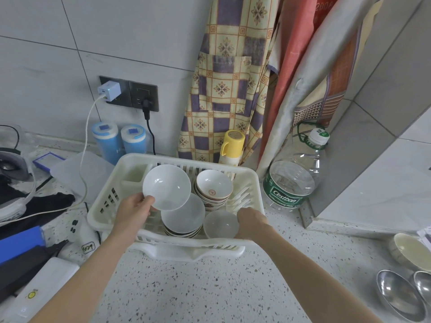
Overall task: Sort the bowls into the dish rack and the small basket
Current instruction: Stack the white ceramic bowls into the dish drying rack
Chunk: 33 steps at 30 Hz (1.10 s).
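A cream plastic dish rack stands on the speckled counter. My left hand grips the rim of a plain white bowl, tilted and lifted above the rack. Below it a stack of bowls with brown rims rests in the rack. A second stack of patterned bowls stands at the rack's far right. My right hand holds the edge of a small white bowl at the rack's near right corner. No small basket can be made out.
A large clear water bottle stands right of the rack, a yellow-capped bottle behind it. Metal bowls and a cream bowl sit at the right. Cables, blue cups and dark items crowd the left side.
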{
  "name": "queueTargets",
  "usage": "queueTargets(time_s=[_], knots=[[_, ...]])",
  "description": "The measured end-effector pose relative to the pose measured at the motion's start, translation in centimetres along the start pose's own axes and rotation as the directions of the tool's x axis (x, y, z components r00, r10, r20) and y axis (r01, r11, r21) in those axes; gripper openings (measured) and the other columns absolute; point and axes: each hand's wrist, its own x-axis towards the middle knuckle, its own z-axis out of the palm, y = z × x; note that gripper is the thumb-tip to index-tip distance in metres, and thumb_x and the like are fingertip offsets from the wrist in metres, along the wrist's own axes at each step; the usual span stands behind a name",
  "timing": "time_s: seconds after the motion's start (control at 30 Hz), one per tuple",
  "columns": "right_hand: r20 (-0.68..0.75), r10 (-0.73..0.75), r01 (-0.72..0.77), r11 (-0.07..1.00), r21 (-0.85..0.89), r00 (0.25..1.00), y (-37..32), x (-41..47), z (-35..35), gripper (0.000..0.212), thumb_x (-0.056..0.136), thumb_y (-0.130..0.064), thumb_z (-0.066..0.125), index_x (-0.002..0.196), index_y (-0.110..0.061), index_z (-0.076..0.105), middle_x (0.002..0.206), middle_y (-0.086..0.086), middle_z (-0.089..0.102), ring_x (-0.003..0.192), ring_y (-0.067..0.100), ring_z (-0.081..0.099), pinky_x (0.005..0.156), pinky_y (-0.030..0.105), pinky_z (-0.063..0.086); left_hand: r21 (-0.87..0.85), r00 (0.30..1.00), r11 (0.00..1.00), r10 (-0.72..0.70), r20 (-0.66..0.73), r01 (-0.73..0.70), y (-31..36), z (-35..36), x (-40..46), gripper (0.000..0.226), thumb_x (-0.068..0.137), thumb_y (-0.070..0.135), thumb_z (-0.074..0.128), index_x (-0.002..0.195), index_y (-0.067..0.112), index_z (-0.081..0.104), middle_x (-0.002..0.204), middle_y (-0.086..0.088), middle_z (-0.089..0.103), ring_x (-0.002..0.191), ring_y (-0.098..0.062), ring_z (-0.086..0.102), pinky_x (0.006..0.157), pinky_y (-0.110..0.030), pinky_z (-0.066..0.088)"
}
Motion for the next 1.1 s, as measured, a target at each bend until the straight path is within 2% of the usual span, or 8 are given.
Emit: queueTargets(time_s=[0.07,0.17,0.3,0.4,0.57,0.73,0.97,1.1], knots=[[0.013,0.0,-0.001,0.995,0.096,1.0,0.4,0.5,-0.7,0.026,0.078,-0.017,0.076,0.098,-0.008,0.063,0.093,0.005,0.066,0.087,0.023,0.062,0.069,0.029,0.051,-0.005,1.0,1.0,-0.006,-0.007,0.006,-0.1,-0.1,0.0,0.037,0.089,0.011,0.056,0.054,0.023,0.052,0.041,0.014,0.052,0.041,0.001,0.049,0.056,-0.028,0.034],[-0.017,0.087,-0.073,0.912,0.403,0.996,0.5,1.8,-2.0,0.026,0.094,-0.013,0.056,0.113,0.002,0.064,0.108,0.015,0.071,0.091,0.026,0.068,0.065,0.026,0.049,-0.015,0.999,1.0,-0.021,-0.031,0.021,-0.3,-0.2,0.2,0.036,0.088,0.013,0.057,0.054,0.022,0.052,0.042,0.012,0.05,0.05,-0.01,0.046,0.056,-0.028,0.034],[0.142,0.189,-0.228,0.593,0.772,0.972,-0.3,4.0,-2.6,0.065,0.098,-0.055,0.028,0.13,0.0,0.046,0.063,0.013,0.066,0.045,0.018,0.046,0.045,0.024,0.035,-0.05,0.997,0.998,-0.042,-0.065,0.039,-0.4,-0.1,0.5,0.034,0.088,0.012,0.057,0.055,0.018,0.052,0.042,0.011,0.049,0.055,-0.017,0.044,0.057,-0.029,0.033],[0.233,0.155,-0.279,0.606,0.745,0.96,-1.2,5.4,-2.6,0.065,0.094,-0.058,0.035,0.137,-0.01,0.041,0.046,0.006,0.057,0.035,0.014,0.036,0.04,0.018,0.03,-0.079,0.996,0.996,-0.04,-0.079,0.034,-0.5,-0.1,0.6,0.035,0.089,0.011,0.057,0.055,0.019,0.052,0.042,0.012,0.05,0.055,-0.015,0.044,0.059,-0.029,0.034],[0.185,0.121,-0.221,0.533,0.817,0.975,-1.9,7.3,-1.9,0.016,0.085,-0.014,0.047,0.09,-0.001,0.054,0.051,0.009,0.054,0.035,0.015,0.031,0.037,0.016,0.021,-0.126,0.992,0.991,-0.055,-0.117,0.04,-0.7,-0.1,0.8,0.034,0.088,0.009,0.057,0.056,0.015,0.05,0.044,0.01,0.047,0.056,-0.018,0.042,0.059,-0.03,0.033],[0.115,0.097,-0.147,0.465,0.873,0.989,-1.9,8.1,-1.3,0.012,0.081,0.0,0.045,0.073,-0.003,0.053,0.055,0.013,0.049,0.032,0.012,0.033,0.034,0.016,0.019,-0.156,0.99,0.987,-0.054,-0.128,0.034,-0.7,0.0,0.7,0.037,0.089,0.009,0.057,0.055,0.022,0.052,0.042,0.012,0.048,0.052,-0.011,0.042,0.057,-0.028,0.033],[0.118,0.074,-0.14,0.504,0.852,0.99,-1.8,8.5,-1.7,0.014,0.086,-0.01,0.048,0.074,-0.004,0.052,0.046,0.008,0.052,0.025,0.008,0.032,0.033,0.014,0.02,-0.192,0.992,0.981,-0.054,-0.116,0.031,-1.0,0.0,0.9,0.033,0.09,0.009,0.057,0.058,0.018,0.054,0.044,0.011,0.045,0.055,-0.014,0.04,0.06,-0.03,0.034],[0.223,0.068,-0.229,0.45,0.863,0.973,-1.3,7.6,-1.9,0.042,0.098,-0.048,0.043,0.112,-0.008,0.048,0.076,0.013,0.065,0.035,0.011,0.05,0.032,0.016,0.024,-0.18,0.993,0.983,-0.043,-0.107,0.023,-1.0,-0.1,0.9,0.041,0.089,0.01,0.057,0.051,0.025,0.056,0.044,0.011,0.046,0.053,-0.012,0.041,0.06,-0.03,0.033]])
